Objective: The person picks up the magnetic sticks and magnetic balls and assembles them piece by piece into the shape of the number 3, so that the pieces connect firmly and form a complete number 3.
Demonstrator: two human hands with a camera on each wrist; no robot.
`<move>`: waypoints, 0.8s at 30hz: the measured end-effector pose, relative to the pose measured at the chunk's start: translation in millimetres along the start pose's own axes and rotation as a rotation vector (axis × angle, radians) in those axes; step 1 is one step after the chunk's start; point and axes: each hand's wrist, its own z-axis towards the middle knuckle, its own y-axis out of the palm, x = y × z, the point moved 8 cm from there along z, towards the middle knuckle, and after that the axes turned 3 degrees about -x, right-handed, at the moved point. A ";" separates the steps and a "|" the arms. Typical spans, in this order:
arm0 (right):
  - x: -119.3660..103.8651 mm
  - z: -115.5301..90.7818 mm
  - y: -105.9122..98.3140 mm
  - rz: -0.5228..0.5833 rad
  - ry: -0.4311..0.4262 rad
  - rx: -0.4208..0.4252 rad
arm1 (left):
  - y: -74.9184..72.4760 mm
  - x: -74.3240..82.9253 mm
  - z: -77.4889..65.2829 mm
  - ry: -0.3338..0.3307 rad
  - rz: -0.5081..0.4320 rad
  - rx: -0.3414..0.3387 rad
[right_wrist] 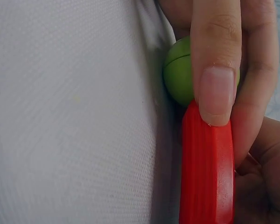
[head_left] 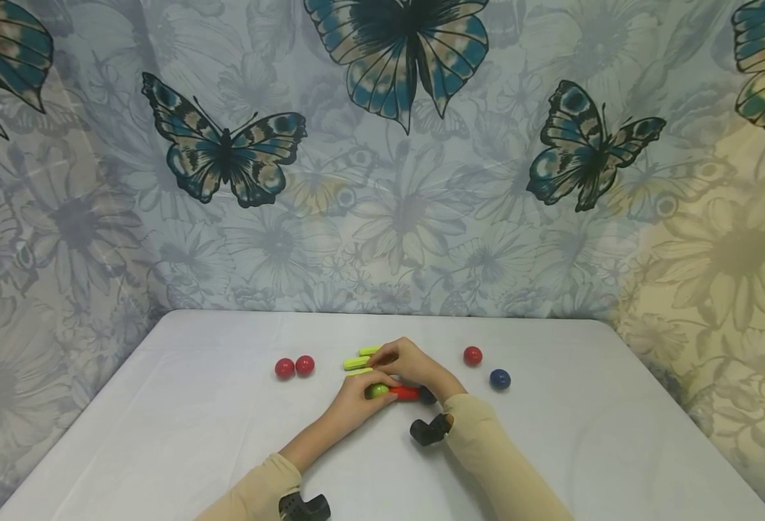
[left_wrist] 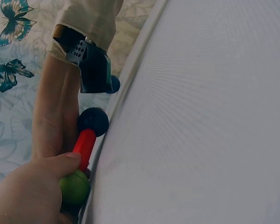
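My left hand (head_left: 354,398) grips a short piece of joined parts near the table's middle. Its thumb presses on a red stick (left_wrist: 85,148), beside a green ball (left_wrist: 74,187) at the stick's near end. A dark blue ball (left_wrist: 93,122) sits at the other end of that stick. My right hand (head_left: 411,364) reaches over from the right, its bent fingertips close to the left hand and a yellow-green stick (head_left: 357,363). Whether those fingertips hold anything is hidden. Another yellow-green stick (head_left: 369,351) lies just behind, and a third shows partly above the left hand.
Two red balls (head_left: 284,369) lie side by side on the white table (head_left: 193,420), left of the hands. To the right are a single red ball (head_left: 472,356) and a blue ball (head_left: 500,379). A butterfly-patterned backdrop (head_left: 395,217) stands behind the table.
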 end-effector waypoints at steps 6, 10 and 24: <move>2.6 0.6 1.0 0.005 0.015 0.010 | 0.2 0.7 0.2 0.000 0.019 -0.002; 2.3 2.2 2.8 0.005 0.015 0.011 | -0.6 2.2 -0.6 0.004 0.024 0.001; -0.4 -0.4 0.4 0.005 0.000 0.050 | 0.2 4.4 -0.3 -0.008 0.007 -0.010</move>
